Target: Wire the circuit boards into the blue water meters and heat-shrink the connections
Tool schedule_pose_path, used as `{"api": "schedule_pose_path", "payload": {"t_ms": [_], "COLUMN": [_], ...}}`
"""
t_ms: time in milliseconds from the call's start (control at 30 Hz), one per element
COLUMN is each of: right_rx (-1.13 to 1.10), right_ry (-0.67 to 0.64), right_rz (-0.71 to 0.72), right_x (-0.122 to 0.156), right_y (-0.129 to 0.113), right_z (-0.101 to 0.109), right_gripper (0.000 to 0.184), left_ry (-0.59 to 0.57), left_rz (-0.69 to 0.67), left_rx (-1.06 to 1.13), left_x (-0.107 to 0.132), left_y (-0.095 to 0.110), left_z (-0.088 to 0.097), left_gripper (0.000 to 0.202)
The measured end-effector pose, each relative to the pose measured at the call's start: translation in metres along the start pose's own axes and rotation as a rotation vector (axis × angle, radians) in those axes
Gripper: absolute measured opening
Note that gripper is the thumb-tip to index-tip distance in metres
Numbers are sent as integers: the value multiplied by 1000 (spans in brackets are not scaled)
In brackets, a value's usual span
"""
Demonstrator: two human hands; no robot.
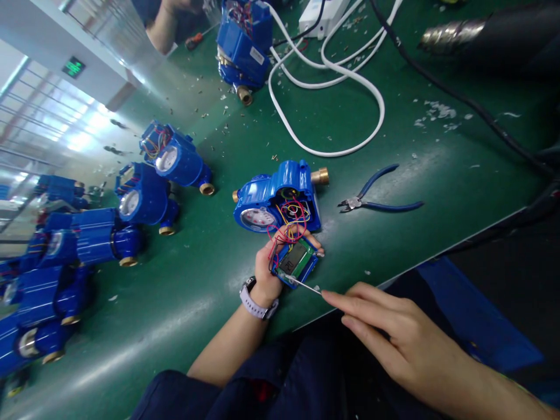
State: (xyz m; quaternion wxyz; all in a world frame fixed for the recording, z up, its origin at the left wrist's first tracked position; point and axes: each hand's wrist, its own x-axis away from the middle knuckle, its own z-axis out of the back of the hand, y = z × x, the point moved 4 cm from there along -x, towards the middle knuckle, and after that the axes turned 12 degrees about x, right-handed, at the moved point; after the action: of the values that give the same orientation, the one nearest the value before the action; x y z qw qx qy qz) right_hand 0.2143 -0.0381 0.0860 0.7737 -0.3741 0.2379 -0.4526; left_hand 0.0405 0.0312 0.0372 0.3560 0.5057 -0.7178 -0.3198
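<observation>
The green bench mat fills most of the view, littered with small offcuts. Along its left side lies a cluster of blue plastic water meters with brass couplings. Near the middle sits an open blue water meter, dial up, with its red and yellow wires spilling toward the near edge. A looped white cable lies beyond it. Blue-handled side cutters rest just to its right, apart from both hands.

The left hand (a pale-strapped watch on its wrist) is closed around a small blue display module with a green board. It holds the module at the mat's near edge, just in front of the open meter and joined to it by the wires. The right hand pinches a thin metal tool between its fingertips, and the tool's tip touches the module's lower edge. Another person's arm shows at the top.
</observation>
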Motion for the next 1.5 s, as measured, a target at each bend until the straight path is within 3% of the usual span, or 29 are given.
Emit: {"api": "schedule_pose_path", "payload": {"t_ms": [133, 300, 500, 600, 733, 867, 933, 1100, 1300, 1433, 1500], "right_rx": [282, 613, 749, 676, 466, 687, 688, 251, 466, -5, -78], "right_ry": [-15, 17, 49, 26, -22, 46, 62, -4, 120, 92, 109], "right_rz": [166, 339, 431, 354, 235, 367, 385, 141, 252, 53, 30], "right_x": [-6, -16, -23, -20, -10, 2, 5, 4, 6, 3, 3], "right_y": [-6, -25, -44, -37, -19, -16, -16, -9, -12, -6, -5], "right_z": [17, 35, 38, 32, 22, 10, 4, -5, -15, -22, -25], "right_gripper": [36, 49, 40, 48, 44, 48, 48, 38, 47, 36, 35], "left_ry": [-52, -58, -58, -44, -69, -86, -64, -21, 23, 23, 24], "left_rz": [2, 37, 20, 7, -25, -36, -42, -25, -5, -35, -38], "left_rx": [46, 33, 50, 51, 64, 36, 25, 24, -42, -89, -83], "left_x": [2, 4, 6, 8, 9, 9, 8, 6, 3, 2, 1], "left_y": [6, 5, 2, 0, -2, -1, 0, 3, 6, 9, 10], "left_z": [-13, -15, -14, -13, -13, -14, -14, -16, -14, -13, -14], "left_gripper": [45, 49, 51, 50, 53, 54, 54, 54, 57, 48, 47]}}
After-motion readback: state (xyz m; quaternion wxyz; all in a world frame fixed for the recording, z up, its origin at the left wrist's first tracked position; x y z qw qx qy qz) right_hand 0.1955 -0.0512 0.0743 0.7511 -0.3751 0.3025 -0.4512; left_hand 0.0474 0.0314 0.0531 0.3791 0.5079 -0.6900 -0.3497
